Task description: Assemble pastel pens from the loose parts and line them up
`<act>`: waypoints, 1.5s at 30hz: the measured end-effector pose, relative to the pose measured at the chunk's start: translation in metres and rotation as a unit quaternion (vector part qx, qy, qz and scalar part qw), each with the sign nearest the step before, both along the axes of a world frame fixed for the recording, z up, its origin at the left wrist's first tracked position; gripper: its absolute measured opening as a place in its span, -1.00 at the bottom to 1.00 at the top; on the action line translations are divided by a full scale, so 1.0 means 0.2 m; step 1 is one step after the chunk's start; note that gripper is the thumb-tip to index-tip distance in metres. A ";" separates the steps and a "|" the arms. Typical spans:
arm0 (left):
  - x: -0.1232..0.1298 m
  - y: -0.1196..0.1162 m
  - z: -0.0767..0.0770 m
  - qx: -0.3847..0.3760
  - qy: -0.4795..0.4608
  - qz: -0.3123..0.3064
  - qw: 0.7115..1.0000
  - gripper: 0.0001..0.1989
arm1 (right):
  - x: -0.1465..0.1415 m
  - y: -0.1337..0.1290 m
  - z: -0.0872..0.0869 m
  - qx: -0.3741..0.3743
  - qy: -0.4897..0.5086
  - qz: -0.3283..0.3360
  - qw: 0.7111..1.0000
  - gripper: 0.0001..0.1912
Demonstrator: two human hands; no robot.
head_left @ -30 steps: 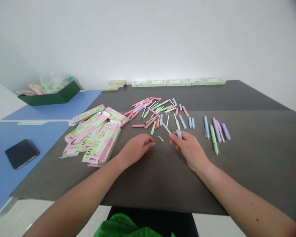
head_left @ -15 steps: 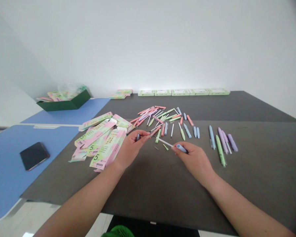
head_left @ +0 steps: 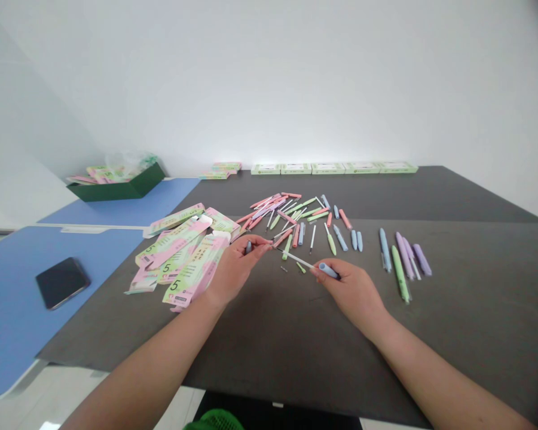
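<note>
My left hand pinches a small blue pen part between its fingertips, close to the pink-and-green pen packets. My right hand is shut on a pale blue pen barrel, and a thin white refill sticks out from it toward my left hand. The two hands are apart. A loose heap of pink, green and blue pen parts lies just beyond them on the dark grey table mat. Several assembled pastel pens lie to the right of my right hand.
A black phone lies on the blue desk to the left. A green box holding packets stands on that desk further back. A row of pale green boxes lines the mat's far edge, against the white wall.
Since a second ago, my left hand has shifted left, and the blue barrel now lies more sideways in my right hand. The view has also shifted. Over the last half second, little has changed.
</note>
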State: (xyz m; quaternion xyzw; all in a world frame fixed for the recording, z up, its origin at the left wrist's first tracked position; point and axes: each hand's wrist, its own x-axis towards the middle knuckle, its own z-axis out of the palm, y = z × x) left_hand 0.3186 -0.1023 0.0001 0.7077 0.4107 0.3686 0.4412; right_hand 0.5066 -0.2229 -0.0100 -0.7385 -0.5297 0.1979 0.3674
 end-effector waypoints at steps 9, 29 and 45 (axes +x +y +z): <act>-0.02 0.00 0.07 0.081 0.104 -0.026 0.991 -0.79 | 0.01 0.01 -0.01 0.002 -0.029 0.009 1.000 -0.75; 0.03 0.05 -0.01 -0.280 -0.404 -0.014 0.871 -0.85 | -0.04 0.03 -0.10 -0.013 0.192 0.030 0.981 -0.71; 0.05 0.03 -0.02 -0.343 -0.454 0.012 0.822 -0.86 | -0.06 0.03 -0.09 -0.037 0.132 0.041 0.990 -0.70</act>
